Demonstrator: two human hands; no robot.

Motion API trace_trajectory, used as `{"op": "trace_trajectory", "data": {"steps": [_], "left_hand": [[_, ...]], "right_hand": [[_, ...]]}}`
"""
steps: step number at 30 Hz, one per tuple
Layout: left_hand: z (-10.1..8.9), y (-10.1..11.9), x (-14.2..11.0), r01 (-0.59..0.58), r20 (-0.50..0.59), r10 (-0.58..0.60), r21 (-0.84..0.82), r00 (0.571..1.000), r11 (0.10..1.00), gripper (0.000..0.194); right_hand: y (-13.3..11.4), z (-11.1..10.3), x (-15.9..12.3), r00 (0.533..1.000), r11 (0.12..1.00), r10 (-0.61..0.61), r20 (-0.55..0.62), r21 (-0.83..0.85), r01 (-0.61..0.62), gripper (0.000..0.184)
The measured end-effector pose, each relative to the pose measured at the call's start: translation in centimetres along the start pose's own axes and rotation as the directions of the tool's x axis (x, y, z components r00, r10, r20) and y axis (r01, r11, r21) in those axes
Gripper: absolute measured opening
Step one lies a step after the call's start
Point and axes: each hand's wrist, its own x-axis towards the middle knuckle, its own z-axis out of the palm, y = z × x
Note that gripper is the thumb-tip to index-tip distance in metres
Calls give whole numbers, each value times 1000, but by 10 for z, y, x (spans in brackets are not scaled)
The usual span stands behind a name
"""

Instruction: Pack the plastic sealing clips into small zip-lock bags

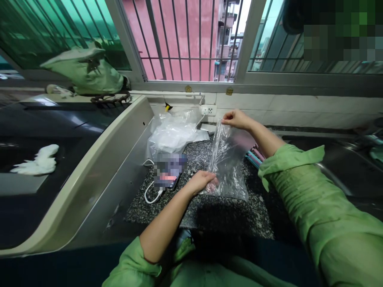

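Note:
A clear plastic zip bag [229,167] is stretched between my hands over the dark speckled counter [191,217]. My right hand [236,118] pinches its upper end beside the zip strip. Lower down, my left hand [203,181] is closed on the near part of the bag, with some fingers showing through the film. The bag looks flat, and the counter shows through it. Partly behind the bag and my right forearm lie several pink and blue thin items [254,156], whose kind I cannot make out.
Left of the bag, a phone [176,175] lies with a white cable [146,195] plugged in. Crumpled clear plastic bags [173,133] lie behind it. A wall socket [208,110] is at the back, a sink [344,167] right, a large beige-edged machine [119,131] left.

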Motion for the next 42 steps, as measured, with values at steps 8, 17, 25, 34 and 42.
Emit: {"op": "trace_trajectory", "data": {"steps": [8, 17, 25, 34, 42], "left_hand": [[4, 28, 30, -281, -363, 208, -160, 908, 946, 25], [-16, 25, 25, -235, -361, 103, -342, 927, 910, 18], [-13, 30, 22, -230, -287, 112, -422, 951, 877, 20], [-19, 33, 16, -279, -244, 178, -482, 953, 831, 25], [-18, 24, 20, -278, -477, 96, -327, 873, 904, 37]], "right_hand": [[-20, 14, -6, 997, 999, -52, 62, -14, 53, 13], [33, 19, -102, 906, 964, 262, -334, 51, -260, 20], [45, 86, -140, 794, 529, 557, 243, 633, -565, 25], [42, 95, -134, 816, 462, 397, 421, 677, -573, 31], [35, 77, -154, 909, 767, 402, -109, 583, -269, 29]]}}
